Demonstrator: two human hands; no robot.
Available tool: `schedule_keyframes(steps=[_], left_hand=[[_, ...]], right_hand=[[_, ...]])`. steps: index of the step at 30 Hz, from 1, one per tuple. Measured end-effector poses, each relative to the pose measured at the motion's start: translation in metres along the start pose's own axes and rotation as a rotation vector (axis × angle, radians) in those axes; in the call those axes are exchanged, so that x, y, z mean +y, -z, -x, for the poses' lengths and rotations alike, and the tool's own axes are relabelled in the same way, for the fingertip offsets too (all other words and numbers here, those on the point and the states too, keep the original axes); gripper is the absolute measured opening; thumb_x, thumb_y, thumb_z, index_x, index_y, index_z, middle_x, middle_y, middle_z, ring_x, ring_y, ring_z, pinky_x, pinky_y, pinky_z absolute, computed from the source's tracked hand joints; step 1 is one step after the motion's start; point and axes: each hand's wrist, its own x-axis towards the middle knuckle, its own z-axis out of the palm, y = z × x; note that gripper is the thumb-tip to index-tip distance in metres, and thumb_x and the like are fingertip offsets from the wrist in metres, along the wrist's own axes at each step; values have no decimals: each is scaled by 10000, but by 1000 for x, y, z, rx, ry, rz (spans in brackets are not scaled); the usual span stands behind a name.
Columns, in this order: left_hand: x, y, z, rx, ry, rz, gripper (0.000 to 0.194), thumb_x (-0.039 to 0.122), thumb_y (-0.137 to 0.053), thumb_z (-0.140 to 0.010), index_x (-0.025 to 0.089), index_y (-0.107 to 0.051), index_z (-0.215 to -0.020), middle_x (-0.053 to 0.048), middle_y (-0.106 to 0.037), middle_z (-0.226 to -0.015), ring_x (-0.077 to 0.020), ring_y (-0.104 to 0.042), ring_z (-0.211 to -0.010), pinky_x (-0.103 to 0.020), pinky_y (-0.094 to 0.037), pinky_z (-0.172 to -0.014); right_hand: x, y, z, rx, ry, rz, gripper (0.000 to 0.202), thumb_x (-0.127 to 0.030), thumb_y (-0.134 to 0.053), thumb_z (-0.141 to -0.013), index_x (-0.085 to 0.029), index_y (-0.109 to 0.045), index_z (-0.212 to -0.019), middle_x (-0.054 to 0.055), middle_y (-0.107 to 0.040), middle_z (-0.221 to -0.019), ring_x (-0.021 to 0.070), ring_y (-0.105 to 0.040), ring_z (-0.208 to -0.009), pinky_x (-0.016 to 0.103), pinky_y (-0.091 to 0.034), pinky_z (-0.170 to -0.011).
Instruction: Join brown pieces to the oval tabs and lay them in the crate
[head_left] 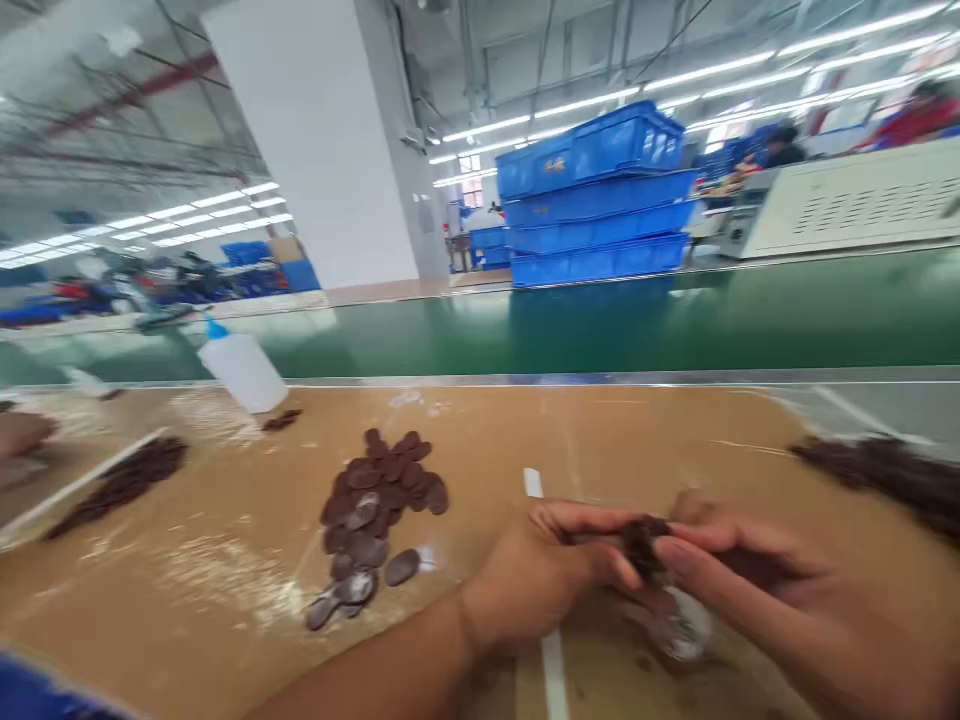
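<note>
Between the fingertips of both hands is a small dark brown piece (643,546), blurred, so its exact kind does not show. My left hand (551,570) pinches it from the left, thumb and fingers closed. From the right, my right hand (757,580) grips it with thumb and forefinger. Just below the fingers shows a shiny, whitish round object (684,628), partly hidden; I cannot tell whether a hand touches it. Left of my left hand lies a loose pile of flat, dark brown oval discs (379,500), with one disc (403,567) slightly apart.
A white bottle with a blue tip (246,370) stands at the bench's back left. Dark brown strips lie at left (124,485) and right (885,480). Beyond runs a green conveyor belt (450,335), with stacked blue crates (600,200) behind. Another person's hand (22,435) is at far left.
</note>
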Motion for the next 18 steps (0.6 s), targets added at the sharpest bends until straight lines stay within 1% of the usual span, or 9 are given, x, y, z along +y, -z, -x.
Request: schedule_keyframes(steps=[1, 2, 4, 5, 7, 10, 14, 18], left_hand=[[1, 1, 0, -25, 6, -10, 364, 298, -909, -511, 142, -780, -814, -54, -737, -780, -141, -679, -618, -251, -571, -647], [2, 2, 0, -45, 8, -33, 305, 275, -881, -582, 130, -778, -829, -55, -733, -786, -134, -679, -642, -234, -566, -657], [4, 4, 0, -99, 2, -71, 270, 254, -836, -670, 138, -773, -905, -52, -725, -756, -117, -666, -652, -202, -546, -648], [5, 5, 0, -115, -2, -86, 271, 257, -824, -689, 137, -769, -926, -54, -720, -738, -113, -659, -652, -194, -538, -645], [6, 5, 1, -119, -11, -100, 295, 270, -829, -682, 140, -768, -940, -54, -713, -721, -115, -652, -643, -195, -532, -634], [7, 4, 2, -79, 2, -128, 329, 292, -852, -644, 142, -772, -925, -48, -704, -715, -118, -648, -618, -208, -536, -627], [6, 5, 1, -50, 16, -181, 304, 293, -822, -691, 140, -767, -949, -55, -702, -713, -126, -653, -630, -210, -530, -637], [6, 7, 1, -87, 7, -187, 257, 276, -791, -735, 143, -765, -953, -55, -712, -752, -112, -654, -653, -184, -524, -644]], right_hand=[[-7, 1, 0, 14, -36, 64, 139, -308, -707, -827, -240, -713, -707, 22, -628, -659, 157, -620, -612, 227, -513, -543], [-13, 1, 0, 31, -57, 55, 188, -323, -700, -833, -224, -678, -674, 11, -609, -645, 144, -609, -594, 229, -513, -542], [-22, -3, -2, 49, -87, -27, 274, -350, -686, -840, -200, -605, -625, -3, -584, -625, 124, -589, -555, 233, -504, -518], [-24, -6, -2, 42, -97, -83, 303, -359, -680, -842, -194, -569, -613, -6, -583, -619, 118, -583, -537, 232, -493, -495], [-27, -10, -3, 19, -120, -164, 329, -364, -669, -847, -192, -522, -608, -2, -599, -617, 116, -584, -522, 226, -459, -448], [-28, -13, -2, 26, -156, -217, 307, -364, -673, -841, -195, -527, -632, 8, -634, -638, 114, -589, -520, 215, -424, -411], [-30, -13, -3, 40, -148, -246, 318, -378, -685, -822, -196, -522, -618, 5, -648, -647, 104, -580, -506, 228, -485, -460], [-31, -13, -4, 37, -145, -245, 346, -393, -694, -803, -198, -496, -598, 0, -629, -624, 105, -575, -499, 232, -498, -471]])
